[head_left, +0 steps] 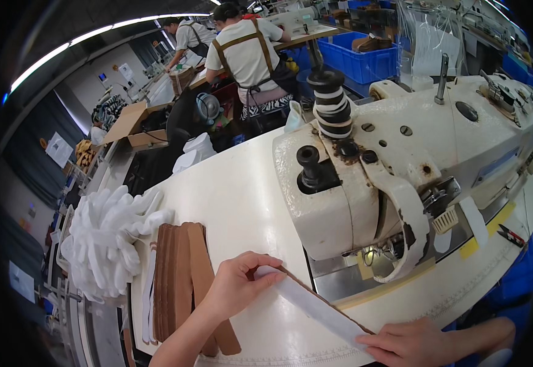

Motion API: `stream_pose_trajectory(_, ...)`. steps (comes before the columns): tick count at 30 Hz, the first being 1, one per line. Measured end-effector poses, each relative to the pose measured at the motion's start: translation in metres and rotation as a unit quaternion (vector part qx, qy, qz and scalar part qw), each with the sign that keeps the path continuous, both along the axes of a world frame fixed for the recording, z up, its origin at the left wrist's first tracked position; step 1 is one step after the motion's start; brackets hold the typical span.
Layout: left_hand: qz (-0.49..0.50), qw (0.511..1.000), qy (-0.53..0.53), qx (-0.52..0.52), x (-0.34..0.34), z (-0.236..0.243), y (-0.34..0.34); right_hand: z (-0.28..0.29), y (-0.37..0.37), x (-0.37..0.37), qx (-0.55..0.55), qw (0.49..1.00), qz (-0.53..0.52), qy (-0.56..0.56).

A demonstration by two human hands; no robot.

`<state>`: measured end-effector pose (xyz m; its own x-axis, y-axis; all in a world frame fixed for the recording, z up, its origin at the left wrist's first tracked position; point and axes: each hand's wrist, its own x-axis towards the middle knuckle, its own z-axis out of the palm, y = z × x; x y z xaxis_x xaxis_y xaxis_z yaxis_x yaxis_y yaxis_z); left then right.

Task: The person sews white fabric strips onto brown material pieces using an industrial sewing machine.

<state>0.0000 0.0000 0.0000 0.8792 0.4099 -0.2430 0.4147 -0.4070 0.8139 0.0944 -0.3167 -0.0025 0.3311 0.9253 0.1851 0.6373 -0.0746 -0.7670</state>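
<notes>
A long strip [315, 309], pale grey-white on its upper face with a brown edge, stretches slantwise between my two hands over the white table. My left hand [240, 286] pinches its far left end between thumb and fingers. At its near right end, my right hand [406, 344] grips the strip with closed fingers. Just past the strip stands a worn white sewing machine [352, 202], its needle area to the right of my left hand. Left of my left forearm lies a row of brown strips [181, 269] side by side; the forearm hides part of them.
White fluffy padding pieces [104, 238] are heaped at the table's left edge. Small red-handled snips [511, 235] lie right of the machine. Blue crates [364, 61] stand behind it. Two people [245, 52] work at tables farther back.
</notes>
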Motion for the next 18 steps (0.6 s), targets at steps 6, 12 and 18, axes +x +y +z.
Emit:
stream_pose_trajectory(6, -0.020, 1.000, -0.011, 0.010, 0.005, 0.005, -0.003, 0.001, -0.002, 0.000, -0.009, 1.000, -0.004, 0.003)
stream_pose_trajectory(12, 0.012, 0.999, 0.018, -0.024, 0.002, -0.010, 0.002, 0.000, -0.002, 0.003, -0.023, 1.000, 0.013, 0.016)
stream_pose_trajectory(18, 0.021, 0.998, -0.037, -0.046, 0.002, -0.017, 0.003, 0.000, -0.002, 0.005, -0.035, 0.999, 0.014, 0.020)
